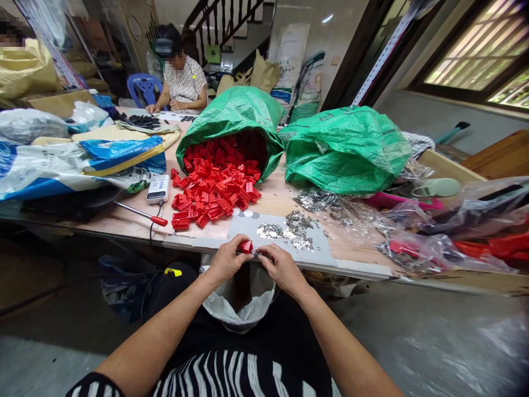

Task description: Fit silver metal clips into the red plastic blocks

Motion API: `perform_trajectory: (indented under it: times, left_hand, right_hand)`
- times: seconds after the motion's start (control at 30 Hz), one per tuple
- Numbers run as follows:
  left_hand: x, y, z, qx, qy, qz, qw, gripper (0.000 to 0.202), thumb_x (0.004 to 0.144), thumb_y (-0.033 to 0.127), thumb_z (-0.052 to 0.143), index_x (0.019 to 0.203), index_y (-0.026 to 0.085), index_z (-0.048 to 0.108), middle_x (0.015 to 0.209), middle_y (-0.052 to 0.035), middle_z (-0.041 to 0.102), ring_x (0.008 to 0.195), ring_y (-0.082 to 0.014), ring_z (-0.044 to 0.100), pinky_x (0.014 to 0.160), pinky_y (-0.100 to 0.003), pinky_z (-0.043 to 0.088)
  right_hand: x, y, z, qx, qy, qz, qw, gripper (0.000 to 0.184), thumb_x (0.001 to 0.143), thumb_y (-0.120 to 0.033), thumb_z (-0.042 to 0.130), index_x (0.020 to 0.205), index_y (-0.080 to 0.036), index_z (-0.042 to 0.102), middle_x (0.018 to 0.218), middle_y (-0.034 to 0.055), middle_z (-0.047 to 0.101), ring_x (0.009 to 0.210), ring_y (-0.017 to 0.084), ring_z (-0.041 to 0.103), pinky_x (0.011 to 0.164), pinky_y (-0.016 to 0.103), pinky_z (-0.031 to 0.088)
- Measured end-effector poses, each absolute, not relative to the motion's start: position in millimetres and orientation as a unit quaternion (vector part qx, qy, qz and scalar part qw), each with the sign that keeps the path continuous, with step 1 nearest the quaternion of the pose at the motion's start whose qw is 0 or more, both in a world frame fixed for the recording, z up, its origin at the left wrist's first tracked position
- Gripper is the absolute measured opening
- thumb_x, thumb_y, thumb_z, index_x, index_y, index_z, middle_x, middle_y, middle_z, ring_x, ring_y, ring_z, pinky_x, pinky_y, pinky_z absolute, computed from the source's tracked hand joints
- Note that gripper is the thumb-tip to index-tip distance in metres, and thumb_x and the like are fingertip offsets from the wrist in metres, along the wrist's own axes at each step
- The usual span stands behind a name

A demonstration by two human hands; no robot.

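My left hand [230, 258] is closed around a red plastic part [246, 246], held over the table's front edge. Pinched in my right hand [281, 267] is a small metal piece [255, 252] that meets the red part; its exact shape is too small to make out. Just below both hands, an open white bag [231, 314] sits at my lap. Loose red plastic parts [215, 190] spill from a green sack [235, 105] in front of me. Small flat metal pieces [295, 230] lie scattered on a grey sheet [243, 234] to the right.
A red-handled screwdriver [158, 220] and a white power bank [158, 189] lie left of the red pile. Another green sack [347, 149] stands at right, beside clear plastic bags [413, 242]. Across the table a person [184, 82] sits working.
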State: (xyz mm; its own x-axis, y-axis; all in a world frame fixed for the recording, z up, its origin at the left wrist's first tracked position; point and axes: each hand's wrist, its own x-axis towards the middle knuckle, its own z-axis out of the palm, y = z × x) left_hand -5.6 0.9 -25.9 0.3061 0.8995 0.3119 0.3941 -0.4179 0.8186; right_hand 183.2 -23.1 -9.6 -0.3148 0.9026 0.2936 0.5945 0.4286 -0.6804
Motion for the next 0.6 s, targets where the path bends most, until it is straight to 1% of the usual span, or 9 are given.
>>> perform_trajectory:
  times: [0.1,0.27,0.47,0.6]
  left_hand:
    - [-6.3,1.3,-26.1,0.746,0.438,0.392,0.314,0.03,0.077,0.027,0.065,0.104,0.021,0.054,0.095,0.0008,0.061,0.085,-0.0134,0.057,0.079,-0.024,0.043]
    - [-6.5,0.6,-26.8,0.741,0.451,0.383,0.318,0.031,0.076,0.027,0.066,0.105,0.021,0.056,0.094,0.0009,0.063,0.084,-0.0141,0.059,0.08,-0.024,0.044]
    - [-5.1,-0.2,-25.2,0.731,0.448,0.39,0.336,0.039,0.077,0.026,0.067,0.115,0.023,0.059,0.112,0.0,0.063,0.099,-0.0148,0.059,0.09,-0.024,0.042]
    - [-4.7,0.5,-24.6,0.723,0.45,0.391,0.349,0.037,0.075,0.025,0.068,0.112,0.022,0.062,0.109,-0.0004,0.065,0.098,-0.0151,0.06,0.09,-0.024,0.043]
  right_hand:
    - [187.1,-23.1,-10.7,-0.483,-0.779,0.232,0.325,0.018,0.087,-0.019,0.053,0.1,-0.018,0.064,0.093,0.0052,0.062,0.087,0.015,0.057,0.079,0.027,0.043]
    - [191.2,-23.6,-9.8,-0.483,-0.781,0.233,0.319,0.018,0.086,-0.018,0.053,0.1,-0.018,0.064,0.093,0.0048,0.061,0.086,0.014,0.057,0.079,0.027,0.043]
    - [189.1,-22.1,-12.2,-0.469,-0.79,0.242,0.312,0.017,0.086,-0.018,0.053,0.1,-0.018,0.064,0.094,0.0058,0.061,0.088,0.016,0.057,0.08,0.029,0.043]
    - [187.8,-19.8,-14.9,-0.47,-0.789,0.243,0.313,0.017,0.086,-0.017,0.053,0.099,-0.019,0.064,0.095,0.0054,0.062,0.09,0.016,0.057,0.082,0.029,0.043]
